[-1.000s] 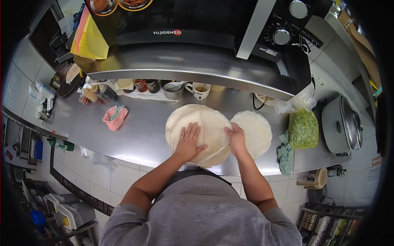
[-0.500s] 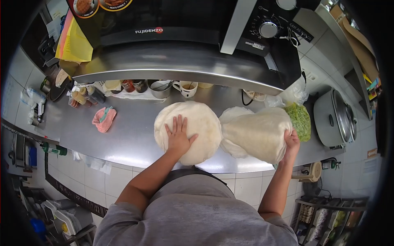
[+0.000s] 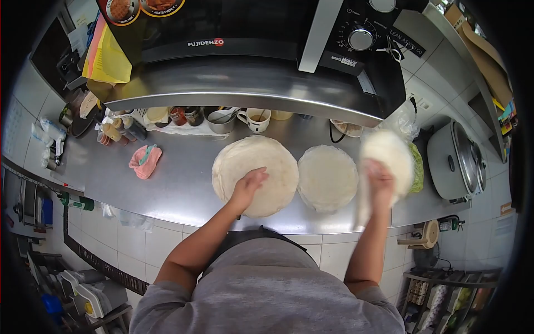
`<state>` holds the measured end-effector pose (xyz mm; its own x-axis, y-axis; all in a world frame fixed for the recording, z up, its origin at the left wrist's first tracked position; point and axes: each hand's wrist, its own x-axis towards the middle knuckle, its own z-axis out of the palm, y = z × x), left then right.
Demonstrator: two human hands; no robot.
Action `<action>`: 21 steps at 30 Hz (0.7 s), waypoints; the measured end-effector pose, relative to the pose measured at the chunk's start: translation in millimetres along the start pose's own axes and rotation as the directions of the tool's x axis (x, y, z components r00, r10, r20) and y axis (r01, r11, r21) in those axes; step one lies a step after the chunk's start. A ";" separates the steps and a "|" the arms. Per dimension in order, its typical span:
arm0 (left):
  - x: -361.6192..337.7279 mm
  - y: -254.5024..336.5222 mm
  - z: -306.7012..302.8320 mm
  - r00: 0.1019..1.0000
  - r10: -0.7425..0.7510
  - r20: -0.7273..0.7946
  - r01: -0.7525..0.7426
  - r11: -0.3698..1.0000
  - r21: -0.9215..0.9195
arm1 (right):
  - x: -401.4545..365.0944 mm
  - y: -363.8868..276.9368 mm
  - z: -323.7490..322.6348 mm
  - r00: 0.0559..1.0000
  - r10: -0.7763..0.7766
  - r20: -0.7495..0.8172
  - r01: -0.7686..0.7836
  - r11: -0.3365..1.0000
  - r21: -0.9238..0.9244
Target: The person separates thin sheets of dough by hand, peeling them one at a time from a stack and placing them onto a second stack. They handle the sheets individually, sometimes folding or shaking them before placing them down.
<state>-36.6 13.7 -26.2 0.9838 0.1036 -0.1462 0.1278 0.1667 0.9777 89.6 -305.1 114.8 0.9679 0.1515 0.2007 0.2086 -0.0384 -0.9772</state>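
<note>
Two round, pale flat sheets lie side by side on the steel counter (image 3: 122, 183): a larger stack (image 3: 278, 192) at the middle and a smaller one (image 3: 328, 178) to its right. Over the larger stack is my left hand (image 3: 250, 183), its fingers somewhat bent and blurred; whether it touches the stack is unclear. Farther right, my right hand (image 3: 380, 181) is smeared by motion and has hold of a pale round sheet (image 3: 392, 150), raised and hanging down toward the counter's front edge.
A microwave (image 3: 222, 33) stands on a shelf above the back. Behind the stacks are a mug (image 3: 256, 119) and a metal cup (image 3: 221, 121). A pink cloth (image 3: 146, 161) lies left; a green bag (image 3: 416, 170) and a rice cooker (image 3: 453, 161) stand right.
The sheet in my right hand has come away from the smaller stack and swung to the right, baring that stack. My left hand has lifted its spread fingers and shifted slightly right.
</note>
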 end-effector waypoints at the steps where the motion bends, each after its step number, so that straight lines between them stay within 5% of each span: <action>1: -0.1 4.6 -6.8 1.000 -0.003 -0.001 0.003 1.000 0.003 | -12.4 14.0 30.2 0.965 -0.024 0.260 -0.074 0.930 0.359; 2: 0.6 9.3 -17.6 0.973 -0.156 0.170 0.214 0.886 -0.412 | -26.2 19.9 65.6 0.854 -0.141 0.500 -0.012 0.957 0.291; 3: 0.7 14.0 -27.2 0.901 -0.213 0.377 0.428 0.571 -0.701 | -45.9 9.2 90.5 0.732 -0.003 0.681 0.160 0.973 -0.168; 5: -0.6 24.6 -41.9 0.895 -0.194 0.403 0.445 0.476 -0.759 | -68.5 37.0 125.1 0.292 0.118 0.949 0.554 0.788 -0.268; 6: -2.0 28.2 -48.0 0.889 -0.161 0.429 0.457 0.370 -0.809 | -75.0 52.1 127.8 0.287 0.110 0.952 0.555 0.791 -0.258; 7: 0.0 19.9 -53.7 0.894 -0.160 0.419 0.448 0.376 -0.812 | -78.6 64.3 128.9 0.211 0.336 0.918 0.490 0.776 -0.397; 8: 4.8 4.2 -57.7 0.900 -0.266 0.346 0.437 0.573 -0.694 | -78.2 76.7 128.0 0.114 0.543 0.832 0.440 0.723 -0.532; 9: 7.2 -5.8 -58.6 0.901 -0.355 0.249 0.434 0.728 -0.531 | -71.2 81.8 127.3 0.105 0.540 0.835 0.445 0.725 -0.525; 11: -2.9 16.0 -43.7 0.936 -0.333 0.111 0.349 0.842 -0.411 | -50.5 85.1 128.5 0.449 0.355 0.820 0.065 0.902 -0.427; 13: -4.0 25.0 -36.9 0.933 -0.336 0.129 0.359 0.900 -0.249 | -25.2 74.0 142.4 0.808 0.174 0.563 0.071 0.920 -0.386; 14: -4.0 28.8 -35.3 0.932 -0.335 0.136 0.359 0.900 -0.246 | -9.6 81.2 149.7 0.855 0.065 0.514 0.145 0.922 -0.358; 16: -8.6 34.5 -35.2 0.911 -0.313 0.269 0.358 0.924 -0.136 | 12.1 88.5 154.9 0.891 -0.044 0.452 0.216 0.917 -0.336; 18: -13.6 47.1 -36.6 0.908 -0.314 0.278 0.337 0.941 -0.038 | 25.7 80.2 156.9 0.643 0.317 0.697 -0.290 0.943 -0.162; 21: -23.5 76.4 -23.3 0.944 -0.247 0.220 0.235 0.969 0.078 | 20.6 50.8 157.8 0.646 0.356 0.675 -0.269 0.934 -0.235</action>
<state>-52.9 46.8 48.4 0.9246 -0.1596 -0.3459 0.3648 0.1096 0.9246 98.1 -148.1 58.4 0.6050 0.7511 -0.2642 -0.0325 -0.3083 -0.9507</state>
